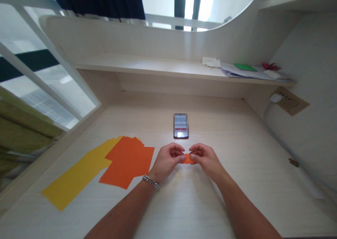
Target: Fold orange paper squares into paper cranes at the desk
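Paper piece [187, 159], small and orange, is located on the near side of the phone [181, 126], between the two hands. Its long axis runs left to right; a folded shape is not resolvable at this size. The left hand [168, 159] pinches the left end between thumb and fingers. The right hand [204, 158] pinches the right end in the same way. A metal chain bracelet [151, 181] encircles the left wrist. The phone lies flat, long axis near to far. Left of the hands, flat orange sheets [126, 161] with straight edges and square corners overlap yellow sheets [76, 177], which form a band from near left to far right. The desk surface [168, 211] is pale, with fine wood-grain texture.
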Available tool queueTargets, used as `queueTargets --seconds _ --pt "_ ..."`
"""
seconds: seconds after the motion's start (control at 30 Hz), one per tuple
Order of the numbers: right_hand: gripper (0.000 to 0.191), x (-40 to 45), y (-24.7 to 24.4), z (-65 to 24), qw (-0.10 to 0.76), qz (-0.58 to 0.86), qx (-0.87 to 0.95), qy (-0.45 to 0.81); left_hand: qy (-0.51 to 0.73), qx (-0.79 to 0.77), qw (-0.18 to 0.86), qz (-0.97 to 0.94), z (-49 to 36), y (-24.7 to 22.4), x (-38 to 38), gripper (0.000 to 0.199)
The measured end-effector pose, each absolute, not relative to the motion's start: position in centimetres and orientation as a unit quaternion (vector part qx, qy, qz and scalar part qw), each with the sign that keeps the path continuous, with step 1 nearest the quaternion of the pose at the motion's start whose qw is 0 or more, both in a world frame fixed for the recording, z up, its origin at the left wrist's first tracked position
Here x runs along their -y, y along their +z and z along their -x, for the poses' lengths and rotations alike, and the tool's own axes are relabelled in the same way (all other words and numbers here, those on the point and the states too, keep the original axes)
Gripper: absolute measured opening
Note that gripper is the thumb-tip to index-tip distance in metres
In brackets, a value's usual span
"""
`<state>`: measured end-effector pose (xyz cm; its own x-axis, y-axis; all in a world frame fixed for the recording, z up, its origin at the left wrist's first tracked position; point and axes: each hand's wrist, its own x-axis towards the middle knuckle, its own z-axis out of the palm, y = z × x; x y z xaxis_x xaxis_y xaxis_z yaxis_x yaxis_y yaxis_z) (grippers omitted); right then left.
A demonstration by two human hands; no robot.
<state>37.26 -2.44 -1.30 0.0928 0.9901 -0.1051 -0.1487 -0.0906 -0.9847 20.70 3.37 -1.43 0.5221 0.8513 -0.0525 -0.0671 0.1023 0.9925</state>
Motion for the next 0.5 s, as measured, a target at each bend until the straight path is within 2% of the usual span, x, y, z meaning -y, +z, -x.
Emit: queueTargets --seconds 0.13,0.3,0.33,0.4,0.5 --pt "0.019 2.3 -1.5 -37.4 0.517 0.527 0.450 0.502 0.351 -0.353 0.648 -0.577 -20.7 -1.4 -3.4 0.020" --pt "0.016 2.6 -0.9 -36.8 0.540 0.619 0.528 0.217 0.428 -0.405 0.548 -0.594 -20.9 -1.3 -3.4 0.017" --pt "0.017 2.7 -0.9 -36.5 0.538 0.623 0.534 0.192 0.442 -0.416 0.518 -0.603 -20.9 -1.2 -3.3 0.015" --pt "0.019 2.7 -0.9 -36.0 0.537 0.611 0.538 0.223 0.456 -0.431 0.463 -0.626 -21.0 -1.0 -3.0 0.013" --pt "0.026 2.4 -1.3 -35.4 0.545 0.571 0.508 0.345 0.445 -0.416 0.405 -0.681 -21.1 -0.5 -2.4 0.013"
